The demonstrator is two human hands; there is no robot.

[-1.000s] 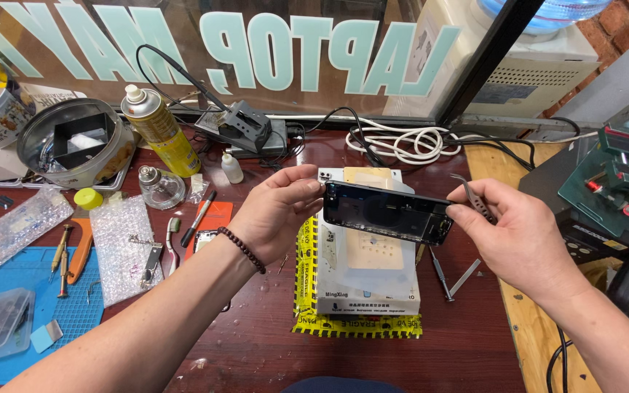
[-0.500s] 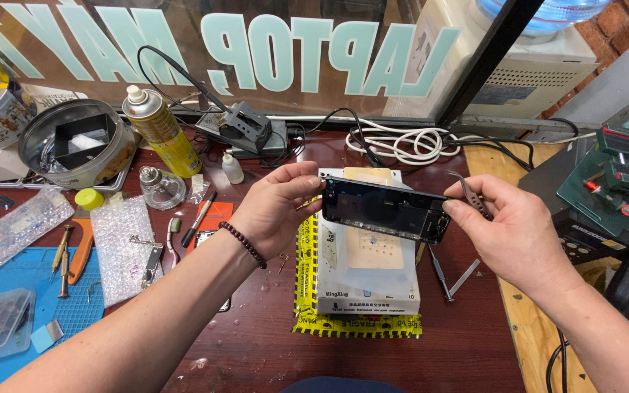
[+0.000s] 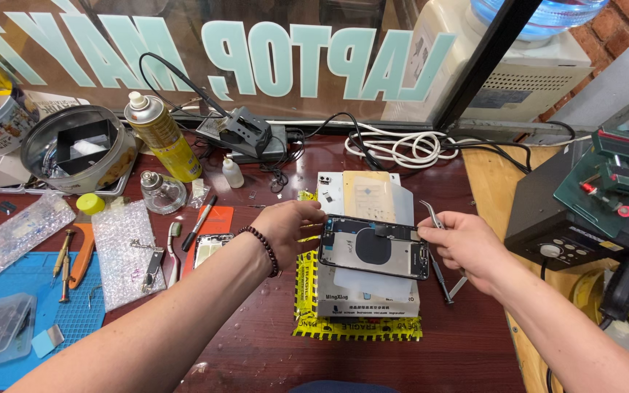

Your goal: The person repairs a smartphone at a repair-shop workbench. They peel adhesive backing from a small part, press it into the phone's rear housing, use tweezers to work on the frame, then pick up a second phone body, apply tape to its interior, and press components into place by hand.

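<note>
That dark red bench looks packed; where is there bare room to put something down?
Bare wood shows in front of the yellow-taped box, toward the near edge, beside the left forearm. The light plank right of it is fairly free. Left, around the blue mat and bubble wrap, it is crowded.

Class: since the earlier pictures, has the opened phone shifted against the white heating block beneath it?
Yes. The opened phone has come down over the white heating block, now covering its middle rather than its far edge.

bare tabletop [image 3: 256, 327] near, spray can [image 3: 156, 137] behind

yellow spray can [image 3: 156, 136] | round tin [image 3: 78, 150] | white cable coil [image 3: 402, 149] | blue mat [image 3: 20, 320] | bubble wrap [image 3: 123, 251]
</note>
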